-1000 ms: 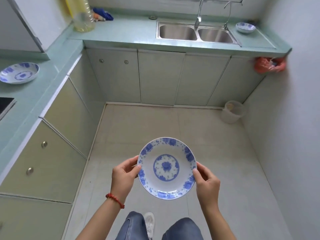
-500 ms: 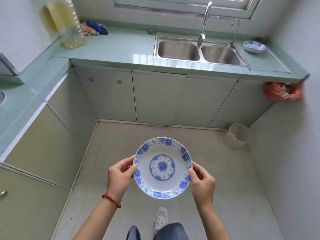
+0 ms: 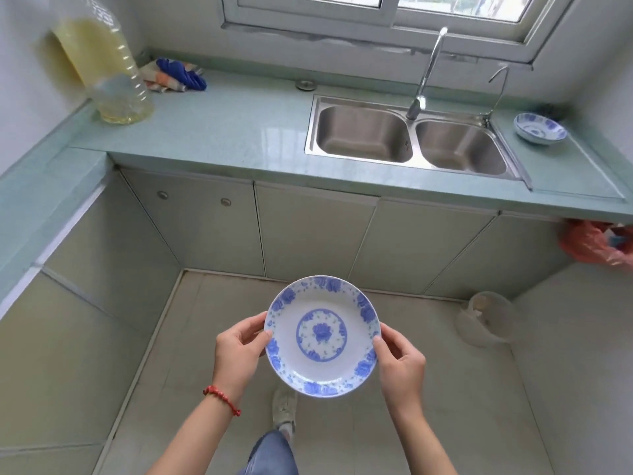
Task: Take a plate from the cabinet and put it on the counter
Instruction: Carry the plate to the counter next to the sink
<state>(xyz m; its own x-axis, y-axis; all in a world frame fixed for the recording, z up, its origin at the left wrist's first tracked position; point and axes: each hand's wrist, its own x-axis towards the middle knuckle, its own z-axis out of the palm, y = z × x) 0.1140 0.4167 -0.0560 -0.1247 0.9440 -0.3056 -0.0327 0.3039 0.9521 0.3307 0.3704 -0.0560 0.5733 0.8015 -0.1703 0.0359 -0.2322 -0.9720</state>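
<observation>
A white plate with a blue flower pattern [image 3: 322, 335] is held level over the floor, in front of my body. My left hand [image 3: 238, 354] grips its left rim, thumb on top. My right hand [image 3: 400, 361] grips the right rim the same way. The pale green counter [image 3: 219, 132] runs across the far side of the room and down the left wall. The cabinet doors [image 3: 311, 234] under it are all closed.
A double steel sink [image 3: 407, 138] with a tall tap sits in the far counter. A small blue-patterned bowl [image 3: 539, 128] stands right of the sink. A large oil bottle [image 3: 109, 70] and cloths [image 3: 174, 77] are at the far left. A plastic bin [image 3: 486, 318] stands on the floor.
The view has risen and moved closer to the sink counter. Both hands keep the plate in the same grip. The plate on the left counter has left the view.
</observation>
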